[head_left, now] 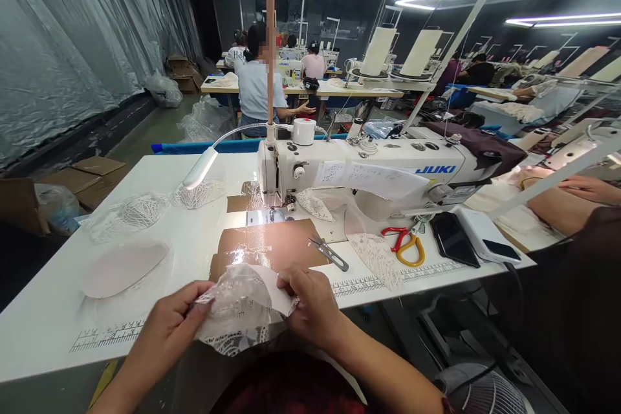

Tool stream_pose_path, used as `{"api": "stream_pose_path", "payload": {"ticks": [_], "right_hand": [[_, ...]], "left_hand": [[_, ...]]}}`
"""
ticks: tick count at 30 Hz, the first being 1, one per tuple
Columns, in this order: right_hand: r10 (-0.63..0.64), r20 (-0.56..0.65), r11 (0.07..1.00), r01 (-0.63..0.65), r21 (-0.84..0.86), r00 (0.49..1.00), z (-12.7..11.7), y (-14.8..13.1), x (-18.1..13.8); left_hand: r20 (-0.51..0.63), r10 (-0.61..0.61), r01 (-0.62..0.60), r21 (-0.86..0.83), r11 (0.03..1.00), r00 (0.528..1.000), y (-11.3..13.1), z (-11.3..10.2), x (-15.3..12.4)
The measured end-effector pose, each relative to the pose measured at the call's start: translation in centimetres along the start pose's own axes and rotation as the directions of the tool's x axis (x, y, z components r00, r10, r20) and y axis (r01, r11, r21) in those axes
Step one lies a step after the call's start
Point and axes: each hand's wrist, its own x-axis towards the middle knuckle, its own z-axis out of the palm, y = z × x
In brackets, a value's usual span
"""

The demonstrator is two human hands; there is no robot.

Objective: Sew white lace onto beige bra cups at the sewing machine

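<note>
Between my hands, at the front edge of the table, is a piece of white lace fabric [233,301] with a sheer layer and a plain pale panel. My left hand [177,320] pinches its left edge between thumb and fingers. Its right side is gripped by my right hand [313,304], fingers curled in. Just beyond stands a white sewing machine [339,158] with its lamp lit. Brown smooth sheeting [266,242] covers the table below the needle. Thread snips [330,253] lie to the right of that sheeting.
Lace cups [143,210] and a pale oval piece [123,270] lie on the left. To the right are red-and-yellow-handled scissors [410,249], a black phone [453,239], a white device [488,236] and lace [373,259]. A lamp [200,168] overhangs the table. Another person's arm [567,197] is at right.
</note>
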Motion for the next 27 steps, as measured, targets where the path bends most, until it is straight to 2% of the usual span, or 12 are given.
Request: {"api": "stream_pose_path", "payload": {"ticks": [1, 3, 6, 8, 9, 12, 14, 16, 19, 22, 24, 27], "right_hand": [[0.037, 0.022, 0.999, -0.037, 0.03, 0.999, 0.1, -0.2, 0.1], [0.139, 0.102, 0.983, -0.15, 0.107, 0.985, 0.3, -0.8, 0.3], [0.225, 0.298, 0.912, -0.308, 0.271, 0.928, 0.1, -1.4, 0.6], [0.246, 0.404, 0.818, -0.412, 0.4, 0.881, -0.2, -1.5, 0.7], [0.268, 0.441, 0.752, -0.472, 0.46, 0.856, -0.4, -1.5, 0.8], [0.314, 0.536, 0.509, -0.615, 0.602, 0.784, -0.6, -1.5, 0.9], [0.282, 0.592, 0.362, -0.655, 0.663, 0.755, -0.7, -1.6, 0.9], [0.244, 0.628, 0.262, -0.674, 0.691, 0.739, -0.6, -1.7, 1.0], [0.197, 0.661, 0.152, -0.689, 0.709, 0.724, -0.7, -1.8, 0.9], [0.184, 0.671, 0.048, -0.689, 0.723, 0.718, -0.6, -1.9, 0.9], [0.239, 0.648, 0.016, -0.67, 0.742, 0.723, -0.4, -2.0, 0.9], [0.379, 0.541, 0.04, -0.597, 0.801, 0.751, 0.1, -2.1, 1.2]], "left_hand": [[0.103, -0.034, 0.048, -0.14, 0.989, 0.994, 0.4, 0.5, 0.0], [0.221, -0.026, 0.109, -0.373, 0.921, 0.975, 1.4, 1.6, -0.2], [0.324, 0.12, 0.112, -0.615, 0.781, 0.938, 3.0, 2.9, -0.5], [0.367, 0.235, 0.094, -0.69, 0.717, 0.9, 4.1, 3.3, -0.9], [0.356, 0.259, 0.076, -0.705, 0.706, 0.898, 4.5, 3.4, -1.1], [0.217, 0.229, -0.019, -0.685, 0.728, 0.949, 5.1, 3.5, -1.6], [0.141, 0.185, -0.058, -0.623, 0.78, 0.973, 4.9, 3.4, -1.6], [0.124, 0.133, -0.044, -0.547, 0.836, 0.983, 4.3, 3.3, -1.3], [0.128, 0.042, 0.02, -0.447, 0.894, 0.991, 2.9, 3.1, -0.6], [0.14, -0.003, 0.064, -0.431, 0.9, 0.99, 1.7, 2.8, 0.1], [0.204, -0.019, 0.117, -0.479, 0.87, 0.979, 1.5, 2.8, 0.3], [0.266, -0.076, 0.219, -0.568, 0.794, 0.961, 2.1, 3.1, 0.1]]}}
